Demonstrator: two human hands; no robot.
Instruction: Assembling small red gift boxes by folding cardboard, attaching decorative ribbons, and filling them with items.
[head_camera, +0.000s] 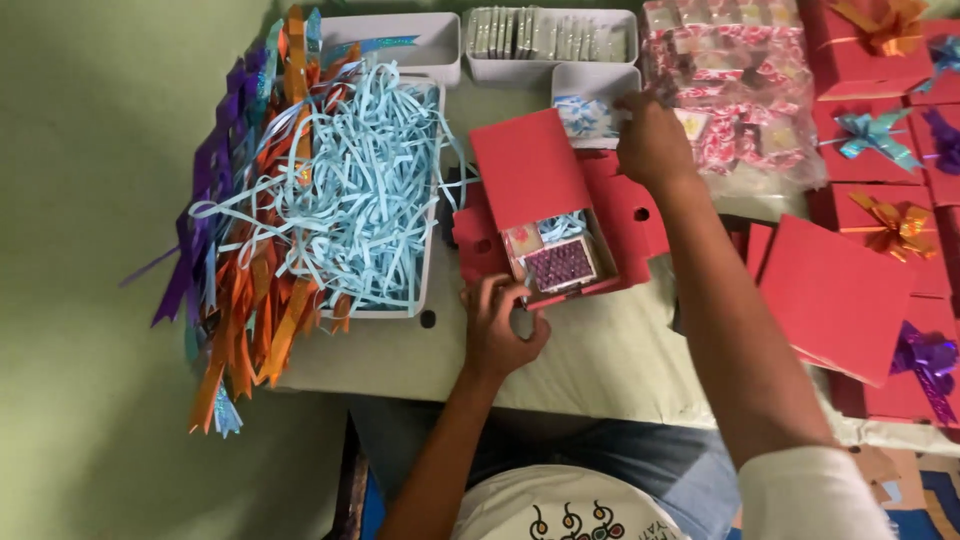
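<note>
Your left hand (500, 325) pinches the front edge of the open red box (555, 215) at frame centre, light, bendable card best steadied by its walls, while your right hand (650, 140), fingers curled, reaches into the small white tray (592, 100) above.

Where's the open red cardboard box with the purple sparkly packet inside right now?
In the head view, the open red cardboard box sits mid-table, right of the tray of light blue paper shreds, with the left hand at its near edge.
</note>
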